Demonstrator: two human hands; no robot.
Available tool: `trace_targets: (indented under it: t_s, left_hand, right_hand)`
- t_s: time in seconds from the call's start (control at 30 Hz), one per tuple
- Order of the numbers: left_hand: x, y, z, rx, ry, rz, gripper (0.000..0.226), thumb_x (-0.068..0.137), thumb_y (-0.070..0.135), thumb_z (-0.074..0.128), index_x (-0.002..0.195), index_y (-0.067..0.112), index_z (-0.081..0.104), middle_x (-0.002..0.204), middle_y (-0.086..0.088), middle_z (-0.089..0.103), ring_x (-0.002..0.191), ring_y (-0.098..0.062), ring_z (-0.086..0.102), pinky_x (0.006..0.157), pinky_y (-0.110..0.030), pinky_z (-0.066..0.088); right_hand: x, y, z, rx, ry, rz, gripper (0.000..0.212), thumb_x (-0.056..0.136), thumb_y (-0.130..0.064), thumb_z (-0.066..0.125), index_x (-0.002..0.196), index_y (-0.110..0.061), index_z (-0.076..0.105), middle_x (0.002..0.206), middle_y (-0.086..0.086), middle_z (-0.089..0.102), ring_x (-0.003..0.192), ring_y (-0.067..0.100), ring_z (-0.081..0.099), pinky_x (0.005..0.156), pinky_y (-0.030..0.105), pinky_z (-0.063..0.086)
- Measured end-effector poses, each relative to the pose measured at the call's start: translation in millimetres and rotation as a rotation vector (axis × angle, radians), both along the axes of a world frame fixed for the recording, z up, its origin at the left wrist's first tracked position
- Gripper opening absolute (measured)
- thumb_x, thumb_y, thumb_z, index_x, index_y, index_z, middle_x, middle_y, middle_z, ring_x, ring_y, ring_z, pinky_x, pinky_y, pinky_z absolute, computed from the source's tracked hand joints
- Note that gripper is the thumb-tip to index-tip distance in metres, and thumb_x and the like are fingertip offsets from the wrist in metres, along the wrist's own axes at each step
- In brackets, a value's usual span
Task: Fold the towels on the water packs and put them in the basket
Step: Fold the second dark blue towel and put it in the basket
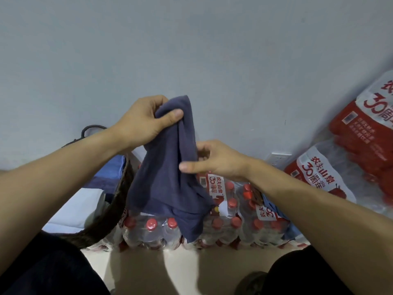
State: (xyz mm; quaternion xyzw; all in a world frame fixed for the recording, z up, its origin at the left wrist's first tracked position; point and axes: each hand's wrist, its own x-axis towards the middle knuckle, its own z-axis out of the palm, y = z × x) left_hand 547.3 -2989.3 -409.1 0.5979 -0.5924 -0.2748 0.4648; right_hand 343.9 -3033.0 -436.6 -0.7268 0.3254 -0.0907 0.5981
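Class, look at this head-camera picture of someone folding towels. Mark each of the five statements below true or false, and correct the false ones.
1. The left hand grips the dark blue cloth towel at its top. True.
2. The towel lies flat, fully folded. False: it hangs in the air, unfolded.
3. The right hand touches the towel's edge. True.
4. The bottle caps on the shrink-wrapped water pack are green. False: red.
5. The dark woven basket sits right of the packs. False: left.
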Motion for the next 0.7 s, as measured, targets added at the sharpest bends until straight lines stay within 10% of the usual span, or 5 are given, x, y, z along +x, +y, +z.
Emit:
trace_targets:
  t_s: [0.23,0.37,0.53,0.7]
  left_hand:
    - [19.4,-4.8,-4.6,-0.146,-0.028,0.315,0.02,0.097,0.036,0.057,0.084,0.022,0.052,0.073,0.009,0.054,0.055,0.01,0.049,0.052,-0.007,0.037]
    - [29.7,-4.5,-9.8,-0.138,-0.184,0.461,0.027,0.095,0.039,0.055,0.089,0.014,0.049,0.073,0.011,0.049,0.061,0.002,0.047,0.054,-0.009,0.038]
    - [24.4,-5.8,-10.7,0.029,-0.286,0.358,0.023,0.079,0.033,0.057,0.072,0.012,0.049,0.063,0.004,0.049,0.058,-0.008,0.044,0.053,-0.024,0.036]
    - [-6.0,2.9,-18.5,0.261,-0.057,-0.069,0.047,0.072,0.034,0.076,0.11,0.023,0.051,0.092,0.004,0.072,0.076,-0.014,0.069,0.072,-0.028,0.057]
  right_hand:
    - [-1.6,-13.6,-23.6,-0.117,0.416,0.131,0.035,0.085,-0.013,0.074,0.112,0.007,0.064,0.097,0.012,0.069,0.092,0.029,0.066,0.098,0.052,0.05]
    - [-11.7,-27.1,-25.2,-0.245,0.586,0.169,0.029,0.09,-0.026,0.07,0.112,-0.008,0.067,0.105,0.006,0.071,0.099,0.026,0.067,0.09,0.039,0.054]
    - [-12.9,-33.6,-4.2,-0.33,0.295,-0.06,0.021,0.096,-0.023,0.062,0.089,-0.005,0.067,0.073,0.0,0.065,0.064,0.009,0.056,0.061,0.025,0.047]
    - [-9.4,-23.2,14.8,-0.213,-0.025,-0.231,0.026,0.096,-0.027,0.062,0.095,-0.001,0.066,0.08,0.006,0.069,0.073,0.011,0.063,0.067,0.028,0.052]
